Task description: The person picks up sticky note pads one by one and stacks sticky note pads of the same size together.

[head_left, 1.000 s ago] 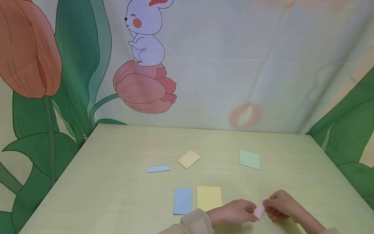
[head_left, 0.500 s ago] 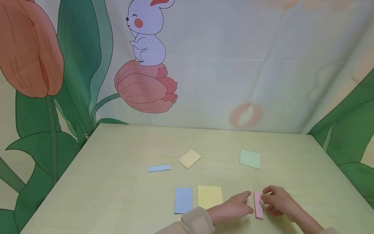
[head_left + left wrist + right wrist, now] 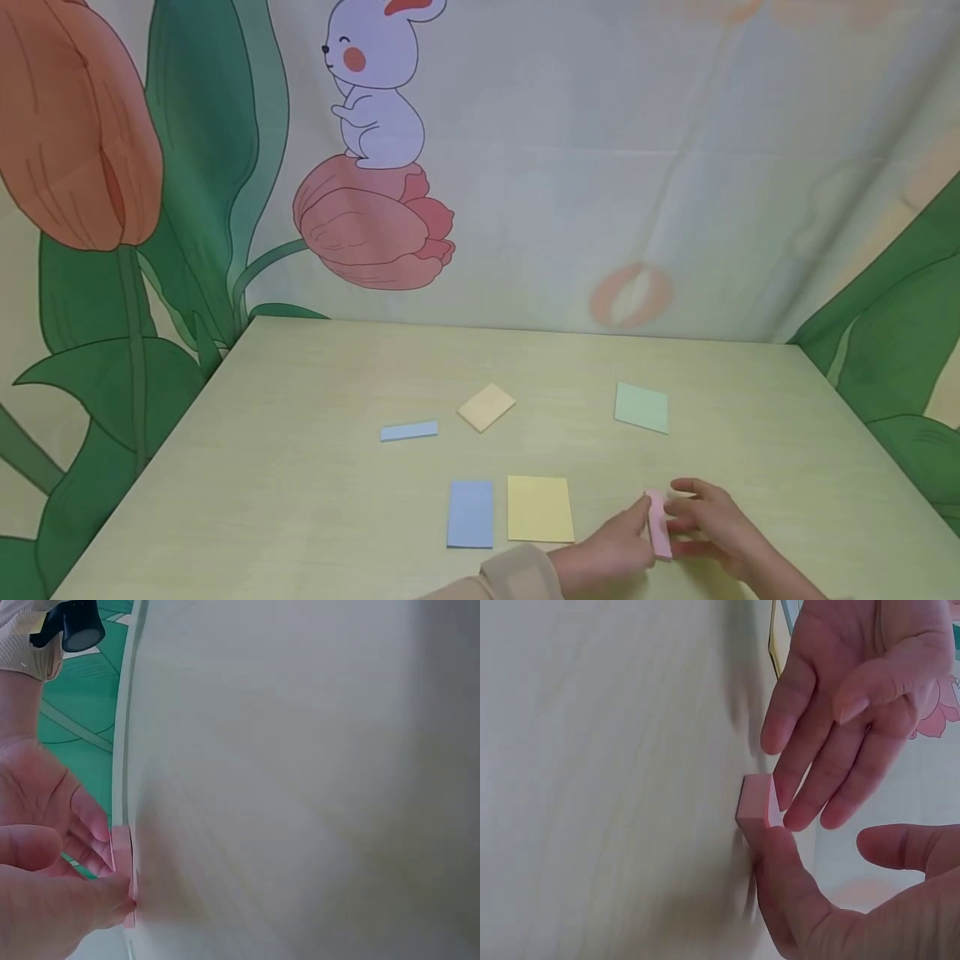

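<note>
A narrow pink sticky note pad (image 3: 657,525) stands between the two hands near the front of the table, its thickness showing in the right wrist view. My left hand (image 3: 611,546) touches its left side with its fingertips. My right hand (image 3: 716,529) has its fingers spread against the right side. In the left wrist view the left hand (image 3: 52,904) has its fingers on the pink pad (image 3: 122,855), with the thumb held away. The right wrist view has the right hand (image 3: 832,915) touching the pad (image 3: 754,802) while its thumb stands apart.
A yellow square pad (image 3: 540,508) and a blue rectangular pad (image 3: 470,514) lie left of the hands. Farther back are a narrow blue pad (image 3: 408,432), a cream pad (image 3: 486,407) and a green square (image 3: 641,407). A printed curtain (image 3: 525,167) hangs behind the table (image 3: 300,500).
The pink pad has turned from slanting to nearly straight away from me. Both hands let go of their earlier hold, moved apart, then closed in on its two long sides.
</note>
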A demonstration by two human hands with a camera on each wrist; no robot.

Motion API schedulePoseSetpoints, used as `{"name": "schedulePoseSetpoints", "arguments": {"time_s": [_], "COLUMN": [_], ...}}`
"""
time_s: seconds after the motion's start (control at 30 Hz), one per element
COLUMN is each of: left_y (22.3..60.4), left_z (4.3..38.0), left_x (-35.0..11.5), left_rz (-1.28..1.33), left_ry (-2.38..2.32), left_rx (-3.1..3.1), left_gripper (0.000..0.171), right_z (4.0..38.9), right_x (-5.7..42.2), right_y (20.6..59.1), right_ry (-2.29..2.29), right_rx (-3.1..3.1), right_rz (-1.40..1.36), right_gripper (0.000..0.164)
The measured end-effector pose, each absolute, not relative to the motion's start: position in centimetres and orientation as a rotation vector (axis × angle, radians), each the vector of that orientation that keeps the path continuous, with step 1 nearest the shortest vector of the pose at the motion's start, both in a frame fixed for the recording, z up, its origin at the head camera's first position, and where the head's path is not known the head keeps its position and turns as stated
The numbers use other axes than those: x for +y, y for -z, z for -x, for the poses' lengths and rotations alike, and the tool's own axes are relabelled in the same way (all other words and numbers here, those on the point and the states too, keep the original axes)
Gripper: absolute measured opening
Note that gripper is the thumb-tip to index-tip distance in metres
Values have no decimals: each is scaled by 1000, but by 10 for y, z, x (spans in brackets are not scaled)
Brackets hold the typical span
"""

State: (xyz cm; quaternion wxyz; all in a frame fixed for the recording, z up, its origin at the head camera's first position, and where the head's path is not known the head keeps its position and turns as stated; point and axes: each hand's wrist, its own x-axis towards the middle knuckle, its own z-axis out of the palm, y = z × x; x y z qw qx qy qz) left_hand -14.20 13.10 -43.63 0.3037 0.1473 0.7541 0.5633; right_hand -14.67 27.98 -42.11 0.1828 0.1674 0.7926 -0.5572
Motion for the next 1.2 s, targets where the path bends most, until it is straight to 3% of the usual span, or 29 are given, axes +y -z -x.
{"name": "schedulePoseSetpoints", "arguments": {"time_s": [0.43, 1.2], "left_y": [435, 431], "left_z": [144, 152], "left_x": [128, 110], "left_rz": [-360, -243], "left_ry": [-1589, -1630], "left_rx": [2003, 2051], "left_gripper": [54, 65], "right_z": [150, 168], "right_x": [267, 247], "right_y": [421, 428], "right_ry": [1629, 1662], "right_rx": [2204, 2223], "right_rz": [-432, -323], "right_gripper": [55, 52]}}
